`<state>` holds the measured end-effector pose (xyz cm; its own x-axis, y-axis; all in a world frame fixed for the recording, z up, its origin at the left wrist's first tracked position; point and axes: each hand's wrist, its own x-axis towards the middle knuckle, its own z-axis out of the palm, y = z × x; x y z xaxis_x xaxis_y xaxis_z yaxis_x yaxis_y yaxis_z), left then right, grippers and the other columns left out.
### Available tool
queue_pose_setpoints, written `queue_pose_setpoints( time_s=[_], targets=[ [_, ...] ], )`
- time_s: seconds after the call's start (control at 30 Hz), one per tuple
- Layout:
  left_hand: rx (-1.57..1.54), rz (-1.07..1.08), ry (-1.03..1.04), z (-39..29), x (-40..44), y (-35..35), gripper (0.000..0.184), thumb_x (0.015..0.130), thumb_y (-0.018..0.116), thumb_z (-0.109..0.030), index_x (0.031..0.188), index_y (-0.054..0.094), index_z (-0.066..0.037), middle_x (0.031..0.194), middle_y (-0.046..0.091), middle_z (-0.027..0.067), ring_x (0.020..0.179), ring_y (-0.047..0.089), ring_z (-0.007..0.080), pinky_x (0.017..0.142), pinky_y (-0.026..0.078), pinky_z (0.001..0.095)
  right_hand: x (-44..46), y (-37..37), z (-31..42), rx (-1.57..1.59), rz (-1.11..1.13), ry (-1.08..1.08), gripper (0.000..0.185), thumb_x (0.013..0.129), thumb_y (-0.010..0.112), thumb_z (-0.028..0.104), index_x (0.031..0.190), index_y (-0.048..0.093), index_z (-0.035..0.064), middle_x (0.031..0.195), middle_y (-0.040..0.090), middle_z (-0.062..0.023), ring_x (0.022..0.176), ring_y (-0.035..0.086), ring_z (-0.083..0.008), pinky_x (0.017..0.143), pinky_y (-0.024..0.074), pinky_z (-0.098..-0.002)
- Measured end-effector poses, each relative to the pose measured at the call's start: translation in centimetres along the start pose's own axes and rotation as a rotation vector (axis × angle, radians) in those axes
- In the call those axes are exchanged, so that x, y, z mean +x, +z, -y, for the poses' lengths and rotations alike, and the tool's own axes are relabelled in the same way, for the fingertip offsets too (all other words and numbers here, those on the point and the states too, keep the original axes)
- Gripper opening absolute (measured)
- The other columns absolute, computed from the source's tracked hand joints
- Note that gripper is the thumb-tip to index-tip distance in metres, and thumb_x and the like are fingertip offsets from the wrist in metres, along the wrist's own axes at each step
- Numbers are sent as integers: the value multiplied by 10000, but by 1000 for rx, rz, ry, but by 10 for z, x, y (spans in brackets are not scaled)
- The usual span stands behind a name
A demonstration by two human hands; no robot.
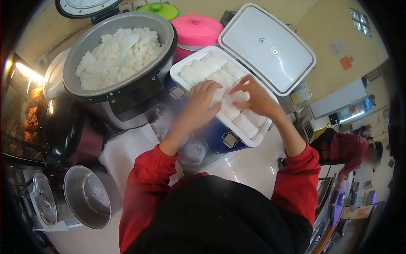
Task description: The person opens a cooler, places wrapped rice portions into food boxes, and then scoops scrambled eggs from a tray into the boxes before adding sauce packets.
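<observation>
A blue cooler box (210,136) with a white rim stands in front of me, filled with rows of white wrapped bundles (245,126). My left hand (202,101) rests over the bundles near the left side, its thumb apart from the fingers. Over the right side of the box is my right hand (256,99), fingers spread and bent towards the bundles in the middle. Neither hand visibly grips anything. The contents of the bundles are hidden by their wrapping. The box's white lid (268,46) is tilted up behind it.
To the left, a large open rice cooker (167,40) holds cooked rice (95,63) and a pale paddle (128,45). A pink-lidded container (196,30) stands behind. An empty metal pot (82,203) sits lower left. Another person (347,148) bends over a counter at right.
</observation>
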<state>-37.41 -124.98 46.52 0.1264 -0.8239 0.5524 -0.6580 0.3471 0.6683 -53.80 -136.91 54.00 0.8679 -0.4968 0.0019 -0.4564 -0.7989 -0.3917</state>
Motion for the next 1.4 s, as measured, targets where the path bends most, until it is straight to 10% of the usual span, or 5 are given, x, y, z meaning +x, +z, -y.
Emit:
queue_pose_setpoints(
  time_s=[0.43,0.8,1.0,1.4],
  targets=[
    [52,-25,12,6,0,9,395,729,515,-36,1119,455,-54,1134,494,118,1102,429,289,933,289,390,34,27,40,-575,252,183,384,602,767,331,868,658,76,908,574,-135,910,589,-271,741,456,-420],
    [49,-23,44,11,-4,8,245,751,541,-82,984,617,-108,1177,466,98,1126,409,284,954,275,398,-14,5,33,41,83,98,196,613,750,225,768,660,146,829,516,-66,711,566,-200,627,449,-332],
    [170,184,8,-3,8,-3,245,693,615,-165,928,669,-118,1164,443,129,1137,363,292,948,265,415,-34,16,46,-225,1,191,524,652,739,219,1088,484,79,786,605,-86,755,597,-242,676,430,-349],
    [338,439,127,1,44,-7,334,632,712,-387,831,694,-120,1030,438,112,1078,339,293,983,125,486,-26,19,40,-335,-37,144,514,603,762,220,1076,575,148,666,589,-21,774,541,-199,767,294,-346]
  ],
)
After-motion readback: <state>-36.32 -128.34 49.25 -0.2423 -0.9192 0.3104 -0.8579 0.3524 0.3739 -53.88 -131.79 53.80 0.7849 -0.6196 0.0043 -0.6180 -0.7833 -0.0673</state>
